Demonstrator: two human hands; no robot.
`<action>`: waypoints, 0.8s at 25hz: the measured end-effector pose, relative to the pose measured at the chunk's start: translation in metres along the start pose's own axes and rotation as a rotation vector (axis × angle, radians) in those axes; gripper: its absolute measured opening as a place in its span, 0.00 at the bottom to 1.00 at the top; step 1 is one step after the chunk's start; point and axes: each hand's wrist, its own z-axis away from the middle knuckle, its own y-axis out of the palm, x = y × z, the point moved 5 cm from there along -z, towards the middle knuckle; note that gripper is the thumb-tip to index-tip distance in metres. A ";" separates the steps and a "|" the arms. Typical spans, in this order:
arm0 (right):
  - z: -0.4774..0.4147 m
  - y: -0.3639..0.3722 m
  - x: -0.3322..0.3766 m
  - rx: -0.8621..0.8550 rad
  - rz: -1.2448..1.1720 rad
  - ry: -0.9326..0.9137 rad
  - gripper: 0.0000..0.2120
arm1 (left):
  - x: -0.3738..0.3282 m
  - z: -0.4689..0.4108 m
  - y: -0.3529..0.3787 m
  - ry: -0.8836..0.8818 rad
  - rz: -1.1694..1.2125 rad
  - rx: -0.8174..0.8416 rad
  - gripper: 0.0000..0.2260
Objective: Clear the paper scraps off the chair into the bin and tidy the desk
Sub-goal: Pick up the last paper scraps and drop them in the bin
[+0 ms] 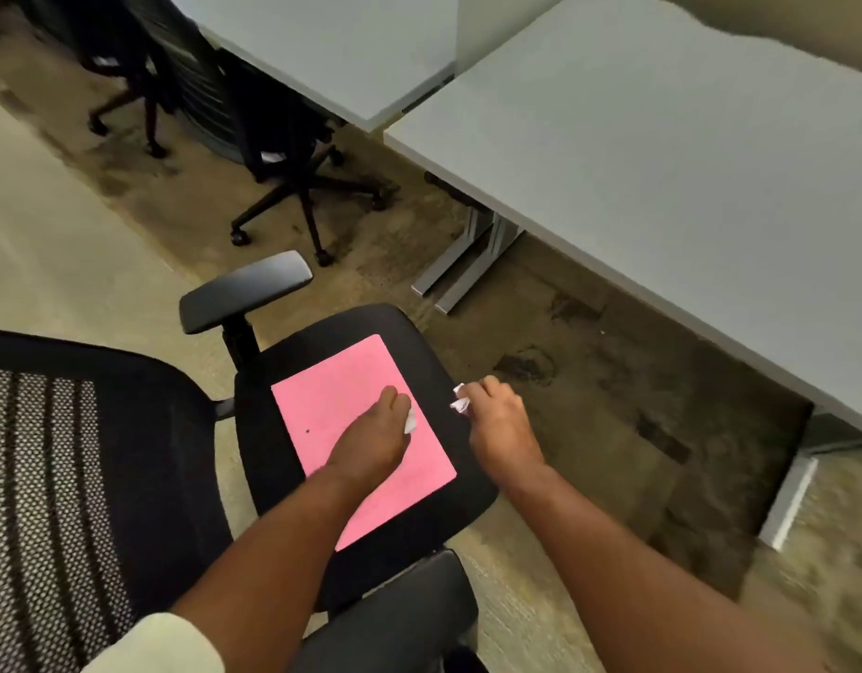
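Observation:
A black office chair [283, 459] stands below me with a pink sheet [337, 381] lying flat on its seat. My left hand [371, 439] rests over the pink sheet, fingers closed around a white paper scrap [410, 421]. My right hand [497, 420] hovers at the seat's right edge, shut on more white paper scraps [460, 399] that poke out by the thumb. No bin is in view.
A grey desk [686, 162] stretches along the right, its metal legs [468, 264] on the stained carpet. A second desk [332, 46] sits behind it. Two other black chairs [293, 153] stand at the back left. The chair's armrests [247, 289] flank the seat.

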 end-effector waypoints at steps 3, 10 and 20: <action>0.028 -0.041 -0.013 -0.084 0.002 0.029 0.20 | -0.038 0.003 -0.022 0.084 -0.005 -0.026 0.13; 0.105 -0.117 -0.059 -0.326 -0.014 0.148 0.16 | -0.144 0.018 -0.036 0.365 -0.019 -0.016 0.09; 0.232 -0.159 -0.183 -0.465 -0.039 0.414 0.15 | -0.309 0.060 0.042 0.670 -0.128 0.181 0.09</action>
